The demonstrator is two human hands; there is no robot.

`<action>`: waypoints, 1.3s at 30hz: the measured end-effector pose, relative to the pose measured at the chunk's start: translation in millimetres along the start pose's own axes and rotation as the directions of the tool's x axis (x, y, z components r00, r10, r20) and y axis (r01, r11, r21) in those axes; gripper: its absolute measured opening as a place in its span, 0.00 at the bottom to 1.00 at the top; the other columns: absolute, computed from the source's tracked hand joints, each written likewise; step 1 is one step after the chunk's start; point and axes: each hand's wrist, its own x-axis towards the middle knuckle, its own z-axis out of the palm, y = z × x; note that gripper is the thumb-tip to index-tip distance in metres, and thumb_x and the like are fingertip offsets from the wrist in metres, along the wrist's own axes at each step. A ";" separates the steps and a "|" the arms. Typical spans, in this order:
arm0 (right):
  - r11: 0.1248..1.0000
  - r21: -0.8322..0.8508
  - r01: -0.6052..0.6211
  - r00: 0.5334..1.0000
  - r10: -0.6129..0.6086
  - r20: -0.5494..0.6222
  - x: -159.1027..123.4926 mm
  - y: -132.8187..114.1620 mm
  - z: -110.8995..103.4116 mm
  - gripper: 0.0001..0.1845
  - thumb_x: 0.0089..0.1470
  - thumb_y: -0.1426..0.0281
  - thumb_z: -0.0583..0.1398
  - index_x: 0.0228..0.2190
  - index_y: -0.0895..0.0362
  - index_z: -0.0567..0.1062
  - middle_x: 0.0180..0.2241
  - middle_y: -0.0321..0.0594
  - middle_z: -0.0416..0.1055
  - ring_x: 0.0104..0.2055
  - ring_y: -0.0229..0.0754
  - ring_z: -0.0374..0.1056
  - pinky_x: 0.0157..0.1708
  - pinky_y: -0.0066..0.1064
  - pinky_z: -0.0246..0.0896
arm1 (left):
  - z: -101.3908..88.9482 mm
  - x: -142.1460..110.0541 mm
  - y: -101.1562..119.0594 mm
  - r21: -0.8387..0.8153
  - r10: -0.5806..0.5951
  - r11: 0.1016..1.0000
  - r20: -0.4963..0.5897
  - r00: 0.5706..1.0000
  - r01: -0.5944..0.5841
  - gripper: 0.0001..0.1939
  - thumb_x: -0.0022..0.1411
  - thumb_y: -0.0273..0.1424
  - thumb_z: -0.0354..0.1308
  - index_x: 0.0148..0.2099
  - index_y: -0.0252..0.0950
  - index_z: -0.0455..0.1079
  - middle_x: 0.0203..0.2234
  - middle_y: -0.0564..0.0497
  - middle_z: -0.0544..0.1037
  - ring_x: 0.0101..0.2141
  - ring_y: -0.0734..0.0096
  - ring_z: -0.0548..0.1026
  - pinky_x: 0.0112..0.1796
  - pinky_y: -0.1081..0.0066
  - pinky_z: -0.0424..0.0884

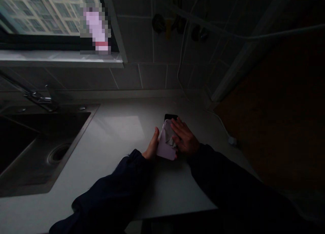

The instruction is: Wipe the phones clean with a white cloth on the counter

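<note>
On the white countertop (109,166) lies a pale lilac phone case (165,149), with a black object's edge (170,117) showing past its far end; that may be a phone. My left hand (152,145) grips the case's left edge, thumb pointing up. My right hand (185,137) rests on a crumpled grey cloth (168,135), pressing it against the case. Dark sleeves cover both forearms. The cloth and my fingers hide part of the case.
A steel sink (48,149) with a drain and a faucet (42,98) lies left. Behind are a tiled wall, a window sill with a blurred pink-and-white bottle (96,27), and pipe fittings. A white cable (220,124) runs to a plug at right, beside a dark brown surface.
</note>
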 end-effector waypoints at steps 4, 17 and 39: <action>1.000 -0.010 0.029 1.000 -0.029 -0.010 0.7 -4.8 -1.2 0.27 0.70 0.65 0.51 0.65 0.62 0.63 0.67 0.53 0.59 0.74 0.52 0.43 0.69 0.58 0.49 | -1.8 3.4 -3.2 0.053 -0.014 0.998 -0.025 1.000 0.015 0.50 0.67 0.60 0.24 0.62 0.27 0.69 0.36 0.35 0.83 0.33 0.55 0.83 0.41 0.60 0.77; 0.990 -0.027 0.141 0.984 -0.137 0.112 0.8 -11.0 -1.8 0.33 0.70 0.57 0.50 0.68 0.62 0.57 0.69 0.54 0.54 0.74 0.53 0.45 0.69 0.57 0.47 | 4.6 1.0 -1.4 -0.094 0.061 0.993 -0.045 0.997 -0.065 0.44 0.70 0.57 0.30 0.67 0.30 0.65 0.44 0.35 0.82 0.43 0.52 0.82 0.49 0.57 0.75; 0.992 -0.033 0.120 0.992 -0.118 0.046 2.7 -5.3 -3.2 0.34 0.69 0.59 0.51 0.69 0.61 0.54 0.70 0.53 0.52 0.74 0.52 0.43 0.69 0.56 0.48 | -2.7 2.2 -7.0 0.011 0.014 1.000 0.012 1.000 -0.014 0.42 0.70 0.57 0.34 0.67 0.32 0.64 0.41 0.36 0.83 0.36 0.55 0.83 0.41 0.59 0.77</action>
